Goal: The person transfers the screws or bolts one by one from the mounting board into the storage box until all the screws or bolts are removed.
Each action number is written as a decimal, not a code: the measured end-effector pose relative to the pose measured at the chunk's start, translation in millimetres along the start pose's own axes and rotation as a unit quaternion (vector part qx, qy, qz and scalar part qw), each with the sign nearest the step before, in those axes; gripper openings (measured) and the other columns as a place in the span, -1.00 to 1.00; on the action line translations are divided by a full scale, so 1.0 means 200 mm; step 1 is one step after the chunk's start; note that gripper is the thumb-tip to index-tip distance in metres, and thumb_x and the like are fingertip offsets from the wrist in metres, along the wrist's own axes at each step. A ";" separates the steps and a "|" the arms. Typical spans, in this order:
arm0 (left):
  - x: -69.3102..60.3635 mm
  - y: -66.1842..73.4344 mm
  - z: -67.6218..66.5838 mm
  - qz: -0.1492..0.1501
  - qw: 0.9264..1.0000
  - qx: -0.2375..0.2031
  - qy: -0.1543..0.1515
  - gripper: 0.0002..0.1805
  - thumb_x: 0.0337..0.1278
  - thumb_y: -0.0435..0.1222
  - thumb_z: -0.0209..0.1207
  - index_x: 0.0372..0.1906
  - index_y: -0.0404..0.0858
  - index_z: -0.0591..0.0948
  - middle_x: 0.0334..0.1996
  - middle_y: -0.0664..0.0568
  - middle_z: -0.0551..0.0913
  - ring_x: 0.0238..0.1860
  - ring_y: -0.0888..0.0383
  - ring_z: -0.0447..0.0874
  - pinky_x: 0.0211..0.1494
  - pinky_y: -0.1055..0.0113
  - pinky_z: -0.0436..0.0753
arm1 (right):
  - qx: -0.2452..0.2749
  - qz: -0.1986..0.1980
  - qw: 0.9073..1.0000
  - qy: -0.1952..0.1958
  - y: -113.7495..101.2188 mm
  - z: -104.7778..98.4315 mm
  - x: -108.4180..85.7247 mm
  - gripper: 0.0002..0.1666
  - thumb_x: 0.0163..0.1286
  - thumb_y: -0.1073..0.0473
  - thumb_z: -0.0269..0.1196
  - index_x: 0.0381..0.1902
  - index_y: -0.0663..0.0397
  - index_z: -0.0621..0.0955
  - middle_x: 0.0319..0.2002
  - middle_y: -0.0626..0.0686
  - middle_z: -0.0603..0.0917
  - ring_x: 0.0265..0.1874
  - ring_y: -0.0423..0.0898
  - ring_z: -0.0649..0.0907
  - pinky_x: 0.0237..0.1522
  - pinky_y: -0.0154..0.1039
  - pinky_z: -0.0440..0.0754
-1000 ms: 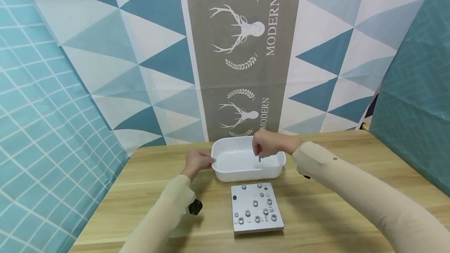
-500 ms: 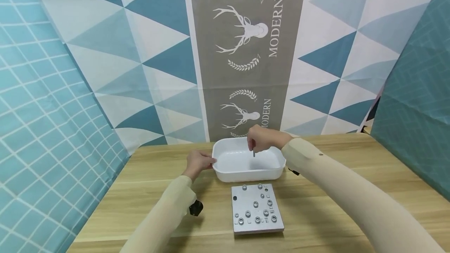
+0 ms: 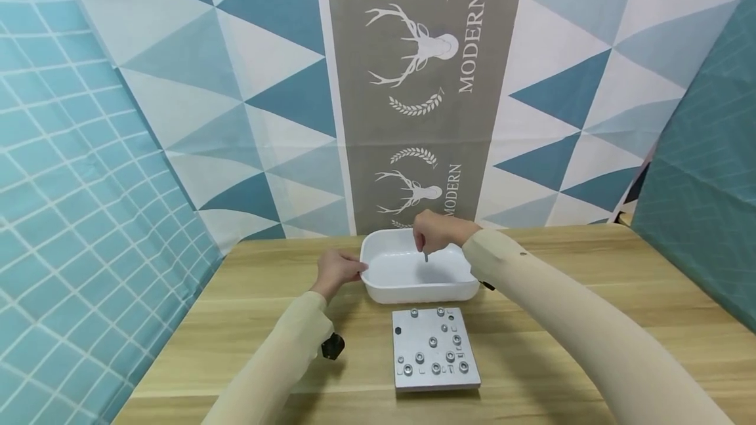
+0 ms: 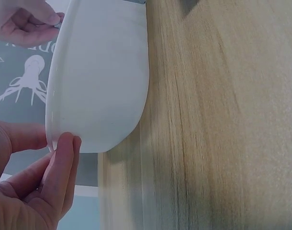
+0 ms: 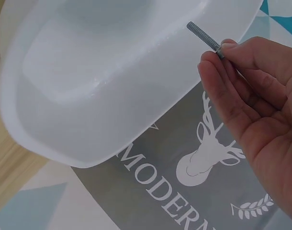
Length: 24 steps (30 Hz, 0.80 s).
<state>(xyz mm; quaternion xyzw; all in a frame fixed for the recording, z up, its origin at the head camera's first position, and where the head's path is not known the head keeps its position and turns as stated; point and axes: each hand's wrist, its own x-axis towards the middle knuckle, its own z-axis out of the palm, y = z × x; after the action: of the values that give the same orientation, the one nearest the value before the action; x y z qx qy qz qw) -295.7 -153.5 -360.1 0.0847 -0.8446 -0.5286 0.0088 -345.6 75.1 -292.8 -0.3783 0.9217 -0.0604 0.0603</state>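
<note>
A white plastic tub (image 3: 413,294) stands on the wooden table near the back wall. At its left end, my left hand (image 3: 336,269) pinches the rim between thumb and fingers; the left wrist view shows the thumb on the inner side and the fingers (image 4: 64,158) against the outer wall. Over the tub, my right hand (image 3: 436,231) pinches a metal screw (image 5: 202,36) between thumb and fingertips, its threaded shank sticking out. The screw's head is mostly hidden by the fingers. In front of the tub lies a silver metal plate (image 3: 416,336) with several socket-head screws set in it.
Wooden table boards (image 3: 236,340) extend on both sides of the plate. A patterned cloth (image 3: 283,84) with deer prints hangs right behind the tub. Blue tiled cloth (image 3: 88,215) borders the left side, and a green cloth (image 3: 697,202) borders the right.
My right hand has shifted left and slightly up over the tub, still pinching the screw. My left hand stays on the rim. The head view has moved a little.
</note>
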 end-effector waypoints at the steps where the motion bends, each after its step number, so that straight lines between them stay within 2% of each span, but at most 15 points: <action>1: 0.01 0.00 0.00 0.000 1.000 -0.003 0.002 -0.80 -0.10 -0.45 0.37 -0.30 -0.49 0.72 -0.36 -0.30 0.75 -0.55 0.20 0.71 -0.17 0.20 0.79 | -0.002 0.002 1.000 0.001 0.01 0.00 0.01 -0.83 -0.01 0.48 0.27 -0.50 0.18 0.74 -0.51 0.01 0.74 -0.55 -0.22 0.62 -0.48 -0.44 0.62; 7: 0.03 0.00 0.01 0.000 1.000 -0.004 0.003 -0.82 -0.13 -0.47 0.38 -0.34 -0.49 0.72 -0.40 -0.30 0.75 -0.59 0.21 0.70 -0.19 0.19 0.79 | 0.004 0.017 1.000 -0.006 0.04 0.02 0.04 -0.85 0.01 0.47 0.28 -0.52 0.18 0.73 -0.54 -0.02 0.73 -0.59 -0.25 0.59 -0.53 -0.47 0.59; 12: 0.02 -0.01 0.01 0.003 1.000 -0.001 0.006 -0.84 -0.14 -0.49 0.37 -0.36 -0.50 0.71 -0.43 -0.30 0.75 -0.55 0.12 0.75 -0.22 0.20 0.79 | 0.001 -0.001 1.000 -0.003 0.05 0.05 0.07 -0.85 -0.02 0.47 0.29 -0.55 0.18 0.73 -0.58 -0.01 0.73 -0.64 -0.27 0.59 -0.57 -0.48 0.57; 15: 0.01 -0.02 0.01 0.001 1.000 -0.011 0.005 -0.83 -0.14 -0.50 0.37 -0.35 -0.51 0.71 -0.42 -0.32 0.74 -0.50 0.04 0.78 -0.24 0.23 0.79 | 0.003 0.004 1.000 -0.009 0.05 0.06 0.09 -0.85 -0.01 0.47 0.29 -0.53 0.18 0.74 -0.58 -0.01 0.72 -0.65 -0.27 0.58 -0.58 -0.49 0.57; 19: 0.01 -0.01 0.01 0.000 1.000 -0.013 0.008 -0.83 -0.14 -0.49 0.37 -0.35 -0.50 0.71 -0.42 -0.31 0.74 -0.52 0.07 0.77 -0.32 0.30 0.79 | 0.008 0.025 0.999 -0.020 0.05 0.05 0.11 -0.84 -0.01 0.48 0.28 -0.51 0.18 0.73 -0.58 -0.01 0.72 -0.66 -0.26 0.58 -0.58 -0.48 0.55; 24: 0.00 -0.01 0.02 0.009 1.000 -0.009 0.018 -0.84 -0.15 -0.49 0.38 -0.37 -0.50 0.72 -0.43 -0.31 0.75 -0.54 0.08 0.77 -0.35 0.31 0.79 | -0.009 0.038 0.999 -0.024 0.07 0.05 0.13 -0.81 -0.03 0.47 0.29 -0.59 0.09 0.71 -0.60 -0.04 0.71 -0.66 -0.26 0.57 -0.59 -0.47 0.55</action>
<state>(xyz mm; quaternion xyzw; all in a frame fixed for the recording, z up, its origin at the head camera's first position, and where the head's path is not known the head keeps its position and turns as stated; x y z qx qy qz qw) -295.6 -150.9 -362.9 0.0865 -0.8401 -0.5346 0.0296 -371.6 66.7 -306.6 -0.3447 0.9343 -0.0412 0.0809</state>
